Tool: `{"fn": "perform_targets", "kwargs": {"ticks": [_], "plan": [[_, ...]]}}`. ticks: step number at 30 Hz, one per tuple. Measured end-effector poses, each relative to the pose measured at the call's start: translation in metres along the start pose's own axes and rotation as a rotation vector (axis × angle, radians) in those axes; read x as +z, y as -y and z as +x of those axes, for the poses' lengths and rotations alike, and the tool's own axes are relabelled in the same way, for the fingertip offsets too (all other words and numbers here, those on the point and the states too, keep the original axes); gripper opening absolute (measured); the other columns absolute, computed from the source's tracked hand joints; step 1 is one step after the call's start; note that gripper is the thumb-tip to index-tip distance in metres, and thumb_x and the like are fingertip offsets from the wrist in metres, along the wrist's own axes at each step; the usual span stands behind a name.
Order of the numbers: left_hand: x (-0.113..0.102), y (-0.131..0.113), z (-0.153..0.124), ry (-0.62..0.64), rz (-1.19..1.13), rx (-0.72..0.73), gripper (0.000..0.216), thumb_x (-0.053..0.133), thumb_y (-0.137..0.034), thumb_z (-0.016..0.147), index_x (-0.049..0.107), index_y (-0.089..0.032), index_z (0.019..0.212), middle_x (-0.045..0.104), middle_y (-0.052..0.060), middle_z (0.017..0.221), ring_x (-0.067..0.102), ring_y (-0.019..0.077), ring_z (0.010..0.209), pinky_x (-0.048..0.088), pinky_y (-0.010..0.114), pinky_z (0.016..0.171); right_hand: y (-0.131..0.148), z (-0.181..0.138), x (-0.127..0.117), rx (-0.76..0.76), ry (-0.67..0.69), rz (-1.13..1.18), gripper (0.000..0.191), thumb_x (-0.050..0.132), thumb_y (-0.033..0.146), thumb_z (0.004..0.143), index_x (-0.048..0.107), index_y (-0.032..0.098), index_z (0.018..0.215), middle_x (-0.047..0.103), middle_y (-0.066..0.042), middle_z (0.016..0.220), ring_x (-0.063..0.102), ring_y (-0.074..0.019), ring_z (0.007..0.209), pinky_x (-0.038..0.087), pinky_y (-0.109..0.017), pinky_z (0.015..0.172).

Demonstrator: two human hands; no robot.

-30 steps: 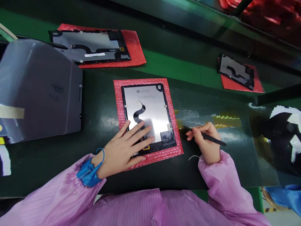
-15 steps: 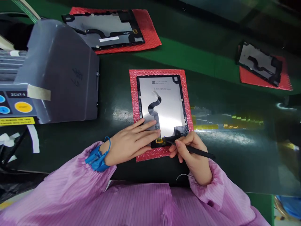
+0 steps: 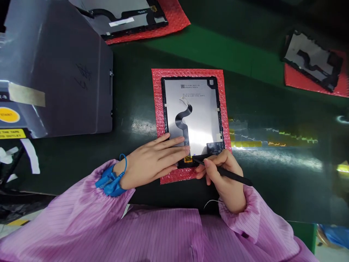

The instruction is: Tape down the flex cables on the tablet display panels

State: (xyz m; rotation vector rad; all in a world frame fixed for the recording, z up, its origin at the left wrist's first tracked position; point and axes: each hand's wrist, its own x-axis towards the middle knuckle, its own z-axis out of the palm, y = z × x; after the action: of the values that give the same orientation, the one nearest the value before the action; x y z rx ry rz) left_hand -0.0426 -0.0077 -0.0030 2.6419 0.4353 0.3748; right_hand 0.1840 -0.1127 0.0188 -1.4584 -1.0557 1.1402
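Observation:
A tablet screen panel (image 3: 201, 116) with a silvery back and black frame lies on a red bubble-wrap sheet (image 3: 227, 105) in front of me. Down its back winds a dark flex cable (image 3: 180, 122), ending near an orange-edged connector (image 3: 188, 159). My left hand (image 3: 152, 158) lies flat, fingers stretched over the panel's lower left and the cable's lower part. In my right hand (image 3: 225, 174) a black pen-like tool (image 3: 236, 177) is pinched. Its tip is right beside the connector; whether it touches cannot be told. A blue wrist strap (image 3: 110, 182) circles my left wrist.
A grey tape dispenser (image 3: 68, 76) stands at the left. Another panel (image 3: 131, 23) on red wrap lies behind it, and a third panel (image 3: 313, 60) at the far right. Strips of yellowish tape (image 3: 249, 143) lie on the dark green table right of the wrap.
The view has shifted a little, so the panel appears slightly higher and larger. The tool tip is closer to the orange-edged connector. My left hand stays flat on the panel.

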Motion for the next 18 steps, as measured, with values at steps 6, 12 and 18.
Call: {"fn": "perform_targets", "kwargs": {"ticks": [6, 12, 18], "plan": [[-0.001, 0.000, -0.001, -0.006, -0.025, -0.006, 0.045, 0.047, -0.026, 0.109, 0.046, -0.016, 0.154, 0.063, 0.006, 0.150, 0.038, 0.0213, 0.155, 0.027, 0.044, 0.131, -0.002, 0.001, -0.002, -0.022, 0.025, -0.054, 0.027, 0.070, 0.031, 0.098, 0.049, 0.025, 0.080, 0.079, -0.001, 0.075, 0.074, -0.0164, 0.055, 0.050, -0.021, 0.037], [-0.003, 0.003, -0.002, 0.035, -0.110, 0.015, 0.043, 0.055, -0.014, 0.103, 0.059, -0.027, 0.143, 0.056, 0.002, 0.157, 0.033, 0.0228, 0.157, 0.026, 0.048, 0.132, 0.001, -0.001, 0.000, -0.007, -0.005, -0.073, 0.026, 0.071, 0.031, 0.097, 0.051, 0.025, 0.081, 0.078, 0.000, 0.075, 0.074, -0.0158, 0.054, 0.050, -0.021, 0.037], [-0.004, 0.003, 0.000, 0.049, -0.070, 0.025, 0.041, 0.056, -0.010, 0.100, 0.065, -0.026, 0.136, 0.055, 0.002, 0.158, 0.031, 0.0256, 0.158, 0.025, 0.050, 0.132, 0.010, -0.003, 0.009, 0.039, -0.066, -0.117, 0.027, 0.070, 0.031, 0.097, 0.050, 0.025, 0.081, 0.077, 0.001, 0.073, 0.073, -0.0140, 0.054, 0.047, -0.019, 0.038]]}}
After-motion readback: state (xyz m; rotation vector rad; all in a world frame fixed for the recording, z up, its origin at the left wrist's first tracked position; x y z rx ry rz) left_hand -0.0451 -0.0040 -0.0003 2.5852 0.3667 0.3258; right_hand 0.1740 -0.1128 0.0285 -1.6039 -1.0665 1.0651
